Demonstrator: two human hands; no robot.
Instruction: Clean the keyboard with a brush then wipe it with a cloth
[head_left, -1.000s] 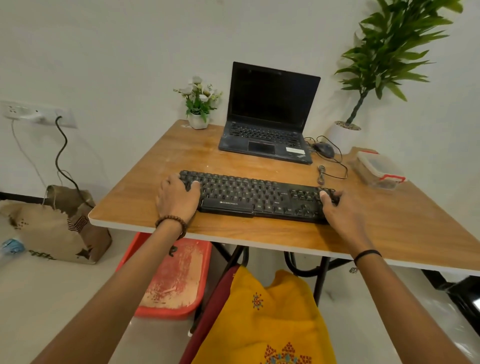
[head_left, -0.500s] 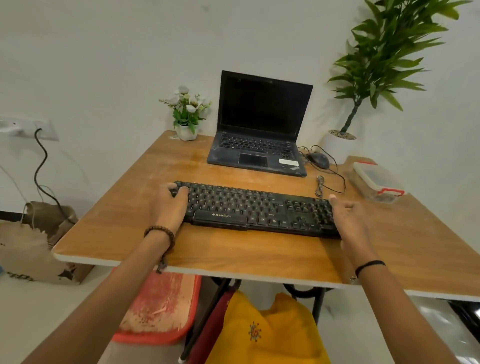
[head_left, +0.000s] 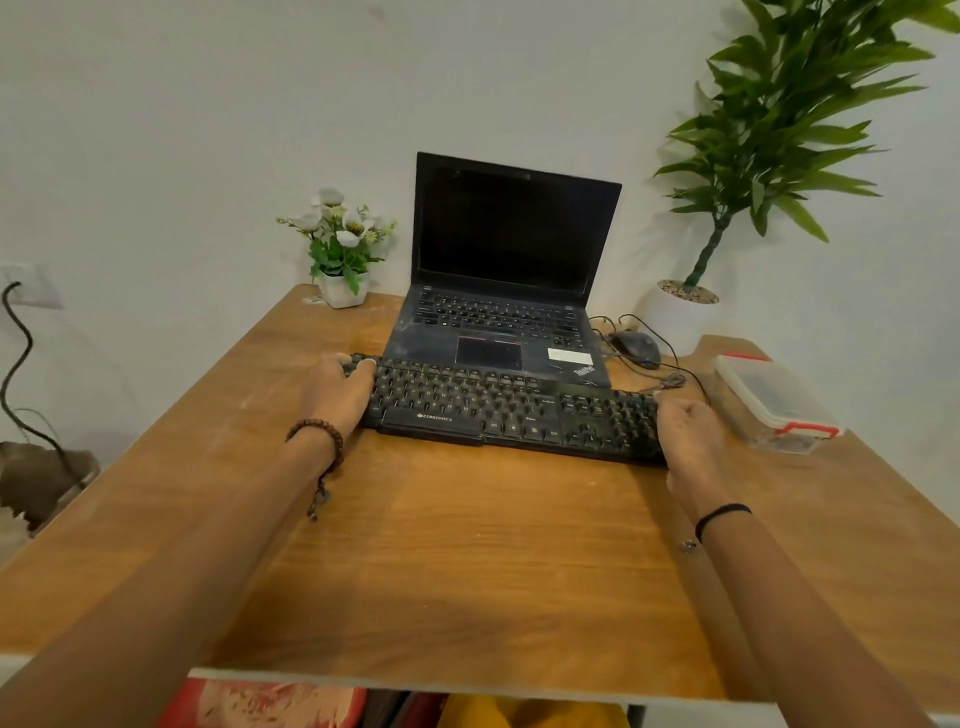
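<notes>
Black keyboard (head_left: 511, 410) spans left to right, spacebar edge nearest.

The black plastic keyboard (head_left: 511, 413) bore pale key legends. Under it, the wooden table (head_left: 467, 545) was orange-brown with streaky grain. Behind the keyboard, the open black laptop (head_left: 506, 291) carried a white sticker (head_left: 570, 356); right of the keyboard, the clear plastic box (head_left: 774, 402) had red clips (head_left: 810, 430).

The left hand (head_left: 337, 389) and right hand (head_left: 688, 436) hold the black keyboard (head_left: 498, 410) by its ends, just before the laptop (head_left: 509, 260).
</notes>
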